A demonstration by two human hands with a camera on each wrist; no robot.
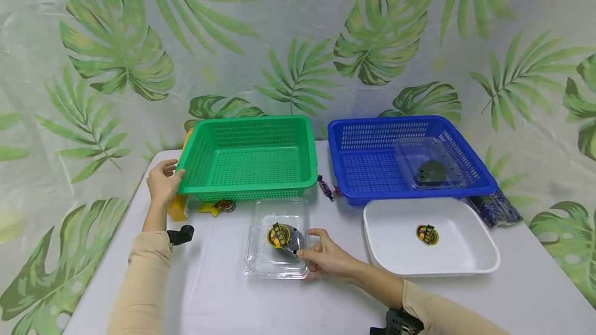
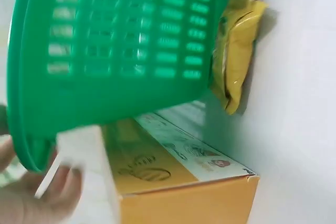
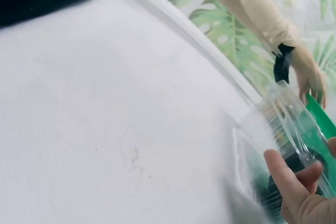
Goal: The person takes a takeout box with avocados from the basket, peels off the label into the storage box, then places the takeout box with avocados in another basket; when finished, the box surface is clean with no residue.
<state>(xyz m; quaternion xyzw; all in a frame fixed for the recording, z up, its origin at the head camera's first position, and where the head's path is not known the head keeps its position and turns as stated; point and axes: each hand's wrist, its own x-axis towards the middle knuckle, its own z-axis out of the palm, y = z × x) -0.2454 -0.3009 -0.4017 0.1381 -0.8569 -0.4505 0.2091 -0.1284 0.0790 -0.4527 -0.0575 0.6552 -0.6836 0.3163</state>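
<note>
On the left, my left hand (image 1: 164, 182) is at the rim of a green plastic basket (image 1: 261, 190), thumb and fingers on either side of its lip in the left wrist view. A clear lidded plastic box (image 1: 261, 260) with a round black-and-yellow sticker (image 1: 278, 235) lies in front of the basket. My right hand (image 1: 328, 257) pinches that box's right edge between thumb and fingers. Inside the box, partly covered by the sticker, is a dark rounded thing (image 1: 295, 239). In the right wrist view the box (image 3: 286, 111) appears tilted.
Beside the green basket stands an orange box (image 2: 184, 200). A yellow packet (image 2: 236, 51) and a purple-wrapped candy (image 1: 325, 188) lie near it. Right are a blue basket (image 1: 372, 190) holding another clear box (image 1: 410, 151), a white tray (image 1: 396, 247) and a dark packet (image 1: 500, 211).
</note>
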